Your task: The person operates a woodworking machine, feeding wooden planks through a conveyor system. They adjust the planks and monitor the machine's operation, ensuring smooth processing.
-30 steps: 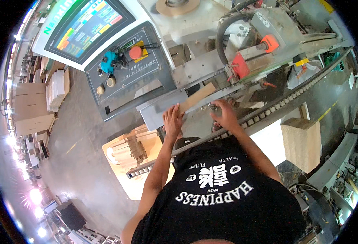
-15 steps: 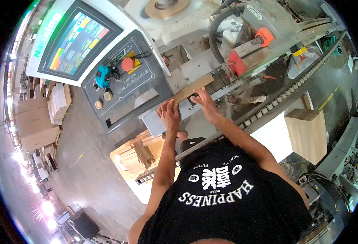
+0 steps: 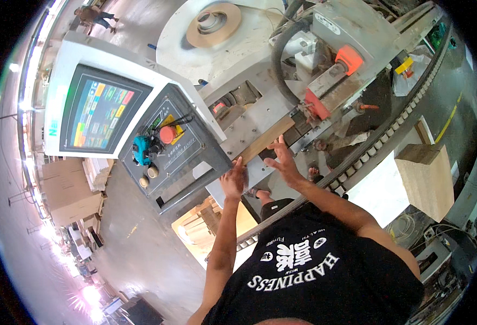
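1. Board (image 3: pixel 264 142) is a thin strip of light wood. It lies slanted on the grey machine table (image 3: pixel 249 127), with its far end up by the red block (image 3: pixel 318 104).
2. Its near end is at the table's front edge, next to the control panel (image 3: pixel 168 146).
3. The left hand (image 3: pixel 234 181) rests on that near end, with its fingers close together. You cannot tell if they curl round the wood.
4. The right hand (image 3: pixel 283 162) lies flat just beside the board, a bit further along. Its fingers are spread wide and hold nothing.
5. Half a second ago both hands sat closer to each other near the middle of the board. Now the left hand is lower, at the board's end, and the right hand is more open.
6. The board shows more of its length now than it did before.
7. A bright screen (image 3: pixel 95 111) stands to the left of the panel.
8. A red button (image 3: pixel 167 134) and a blue knob (image 3: pixel 141 150) sit on the panel.
9. A wood block (image 3: pixel 427 179) lies far to the right, past the roller rail (image 3: pixel 379 142).
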A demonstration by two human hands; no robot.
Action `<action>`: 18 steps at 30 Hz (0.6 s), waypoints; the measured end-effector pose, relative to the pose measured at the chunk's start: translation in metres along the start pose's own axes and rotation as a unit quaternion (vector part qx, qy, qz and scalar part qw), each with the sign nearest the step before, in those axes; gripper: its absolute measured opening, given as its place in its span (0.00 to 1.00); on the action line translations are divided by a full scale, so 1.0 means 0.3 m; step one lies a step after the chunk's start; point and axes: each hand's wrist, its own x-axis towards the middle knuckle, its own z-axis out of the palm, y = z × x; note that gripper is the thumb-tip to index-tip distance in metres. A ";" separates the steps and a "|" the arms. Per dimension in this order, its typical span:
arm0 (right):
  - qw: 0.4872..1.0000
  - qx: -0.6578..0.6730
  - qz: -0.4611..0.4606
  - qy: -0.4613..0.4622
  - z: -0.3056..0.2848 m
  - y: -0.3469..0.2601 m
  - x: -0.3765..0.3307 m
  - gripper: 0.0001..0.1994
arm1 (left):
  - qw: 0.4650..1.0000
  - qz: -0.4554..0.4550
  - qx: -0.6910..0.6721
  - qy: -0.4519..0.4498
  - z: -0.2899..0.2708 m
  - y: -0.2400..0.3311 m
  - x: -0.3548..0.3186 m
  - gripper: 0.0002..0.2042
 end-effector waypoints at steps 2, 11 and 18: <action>0.999 0.037 -0.007 0.028 -0.006 -0.032 -0.002 0.32 | 1.000 0.006 0.023 0.002 0.036 0.019 0.013 0.28; 0.993 0.001 -0.099 0.067 -0.136 -0.083 0.045 0.24 | 0.995 0.013 0.101 0.000 0.145 0.243 0.191 0.24; 0.993 -0.077 -0.082 0.047 -0.261 -0.122 -0.209 0.19 | 0.995 0.029 0.091 0.011 0.254 0.385 0.271 0.23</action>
